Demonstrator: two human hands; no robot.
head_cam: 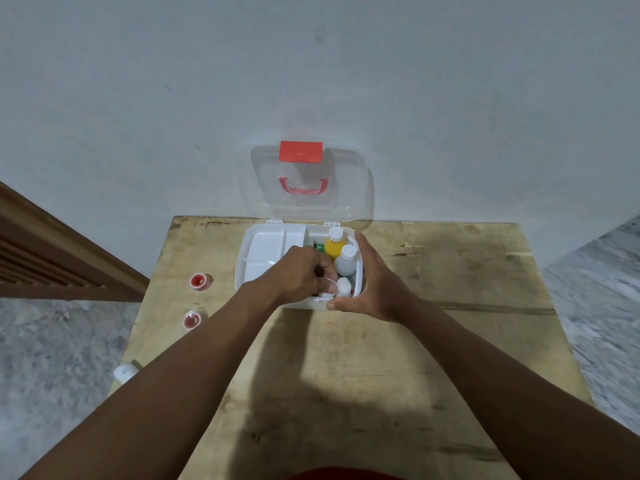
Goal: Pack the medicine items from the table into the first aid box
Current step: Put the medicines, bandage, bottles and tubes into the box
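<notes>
The white first aid box (pixel 242 268) stands open at the far middle of the wooden table (pixel 346 358), its clear lid (pixel 346 188) leaning on the wall. Inside stand a yellow bottle (pixel 334 247) and a white bottle (pixel 346 259); a white inner tray (pixel 266 244) fills the left part. My left hand (pixel 298 275) reaches into the box's near right part, fingers curled around a small white item (pixel 343 287). My right hand (pixel 370 282) clasps the box's right wall and near corner.
Two small red-capped containers (pixel 200 281) (pixel 192 320) and a small white bottle (pixel 125 371) stand along the table's left edge. A grey wall rises right behind the box. A wooden frame (pixel 52 251) stands at left, grey floor on both sides.
</notes>
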